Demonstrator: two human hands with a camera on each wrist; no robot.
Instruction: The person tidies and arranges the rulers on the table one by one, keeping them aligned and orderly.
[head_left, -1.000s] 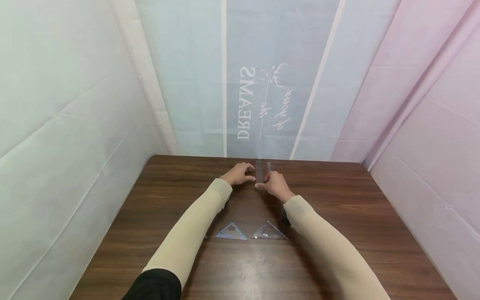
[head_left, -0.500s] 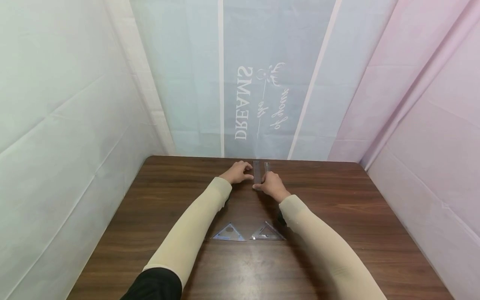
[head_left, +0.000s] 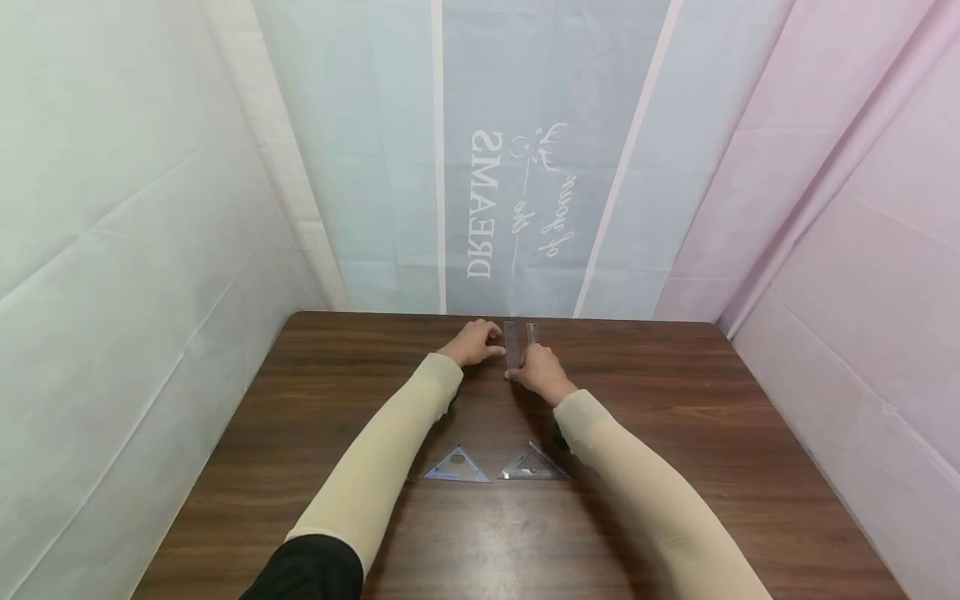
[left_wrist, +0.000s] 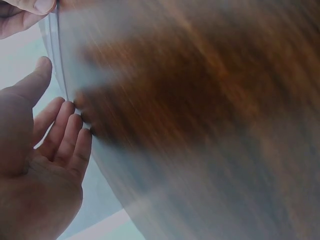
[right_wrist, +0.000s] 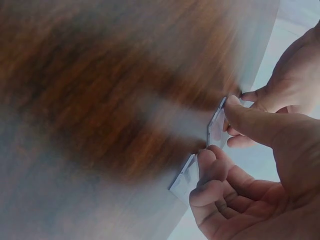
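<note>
A clear ruler [head_left: 511, 342] lies near the table's far edge, its length pointing away from me. My right hand [head_left: 543, 369] pinches its near end, thumb on the left side and fingers on the right. A second narrow clear strip [head_left: 532, 332] lies just right of those fingers, partly hidden; in the right wrist view its end [right_wrist: 186, 182] shows beside the index finger. My left hand [head_left: 471, 343] rests left of the ruler, fingers loosely bent and thumb apart. In the left wrist view its fingertips are close to the ruler edge [left_wrist: 56, 50]; contact is unclear.
Two clear set squares lie side by side nearer to me: a blue-tinted one [head_left: 472, 474] on the left and a clear one [head_left: 513, 470] on the right. The brown wooden table [head_left: 675, 467] meets a printed curtain [head_left: 397, 208] at the back.
The head view has shifted slightly, so everything sits a little further left in it. Both hands and the ruler otherwise keep nearly the same places.
</note>
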